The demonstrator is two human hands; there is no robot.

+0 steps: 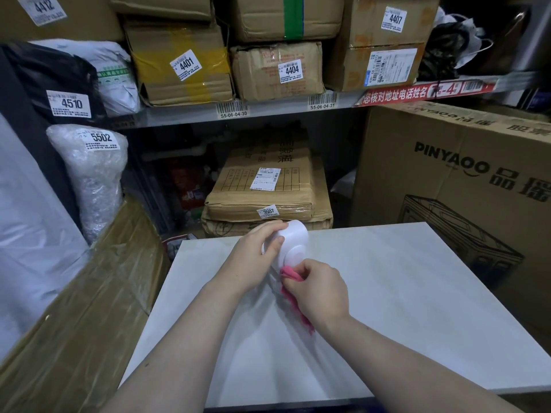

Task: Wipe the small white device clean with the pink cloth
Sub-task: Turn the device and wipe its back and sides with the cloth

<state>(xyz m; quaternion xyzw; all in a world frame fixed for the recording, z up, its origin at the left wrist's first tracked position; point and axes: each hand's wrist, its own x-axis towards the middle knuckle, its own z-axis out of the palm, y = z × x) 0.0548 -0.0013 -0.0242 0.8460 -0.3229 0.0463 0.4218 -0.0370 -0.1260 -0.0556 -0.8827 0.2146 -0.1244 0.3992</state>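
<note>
The small white device (290,242) was up off the surface (402,281), gripped in my left hand (256,257), whose fingers wrapped over its top and whose thumb pressed its side, near the far edge. It sat tilted, with its round face turned toward my right hand (317,290). That hand was clenched on the pink cloth (290,274), a bunched end pinched at the fingertips and pressed against the lower edge of the device, just under the round face. The rest of the cloth trailed down below my palm toward the wrist.

I judged the wipe to be under way, not finished. The cloth was in contact with only 1 small patch at the bottom rim, so the round face, the top and the side under my left fingers all looked like ground not yet covered from this grip. I could not tell from this view whether any dirt remained on the white plastic; it looked uniformly pale. What seemed left was working the cloth across the face and turning the device to reach the parts my left hand hid, then setting it down.
</note>
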